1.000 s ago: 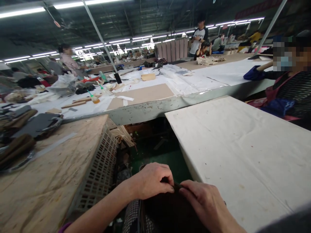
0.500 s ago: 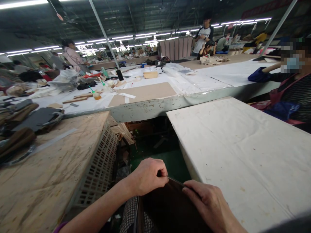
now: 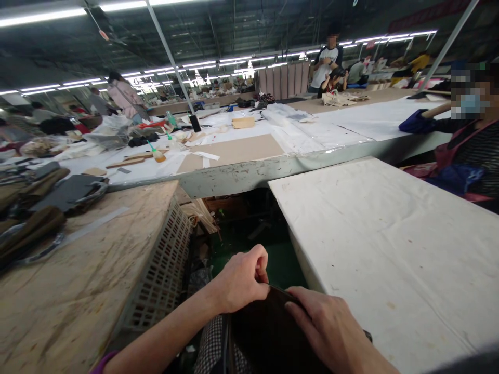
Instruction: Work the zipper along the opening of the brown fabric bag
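Note:
A dark brown, leather-like panel [image 3: 273, 332] stands over my lap, its thin top edge uppermost. My left hand [image 3: 239, 283] is closed at the edge's left corner, the thumb lying along it and the index finger bent and raised. Farther right, my right hand [image 3: 331, 322] grips the same edge between thumb and fingers. A short stretch of edge shows between the two hands. The lower part of the panel is too dark to make out, and checked cloth [image 3: 212, 337] shows at its left.
A worn table [image 3: 128, 249] with dark bag-like pieces [image 3: 66, 195] is at my left, over a plastic crate [image 3: 163, 259]. At my right is a white-covered table [image 3: 390, 234]. A long worktable [image 3: 234, 174] crosses ahead. A co-worker [image 3: 468, 140] sits at the right.
My left index finger has lifted and opened slightly from the panel's edge. My right hand has shifted a little left along the edge.

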Tool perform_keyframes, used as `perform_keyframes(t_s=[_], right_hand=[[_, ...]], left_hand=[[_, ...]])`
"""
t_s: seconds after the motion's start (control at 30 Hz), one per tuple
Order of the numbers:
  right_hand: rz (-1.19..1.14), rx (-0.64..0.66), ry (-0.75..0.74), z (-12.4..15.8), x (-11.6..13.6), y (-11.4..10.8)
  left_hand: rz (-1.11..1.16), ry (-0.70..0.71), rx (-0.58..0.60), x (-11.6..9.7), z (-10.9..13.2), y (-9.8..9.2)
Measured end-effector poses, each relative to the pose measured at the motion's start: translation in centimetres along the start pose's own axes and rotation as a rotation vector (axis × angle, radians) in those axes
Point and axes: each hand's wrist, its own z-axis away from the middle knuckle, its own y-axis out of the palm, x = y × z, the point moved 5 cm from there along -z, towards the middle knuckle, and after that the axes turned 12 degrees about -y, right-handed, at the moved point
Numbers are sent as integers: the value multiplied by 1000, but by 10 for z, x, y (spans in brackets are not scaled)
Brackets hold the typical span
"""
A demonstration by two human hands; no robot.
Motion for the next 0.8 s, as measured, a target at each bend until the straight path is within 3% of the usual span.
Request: perform_keyframes(t_s=[0.2,0.37,0.53,0.7,0.8], right_hand=[[32,13,-11,-32,18,8],[-100,-64,6,-29,5,9],[-194,-80,-10,-28,-2,7],[-348,-86,-26,-33,-7,7],[-390,-91,-29,-34,-10,6]], left_hand=[[19,-4,58,-1,10,-8],[-147,-20,-30,17,22,-28],[-21,-64,41,38,21,-33],[102,-69,116,41,17,-32],[94,-58,103,42,14,-33]])
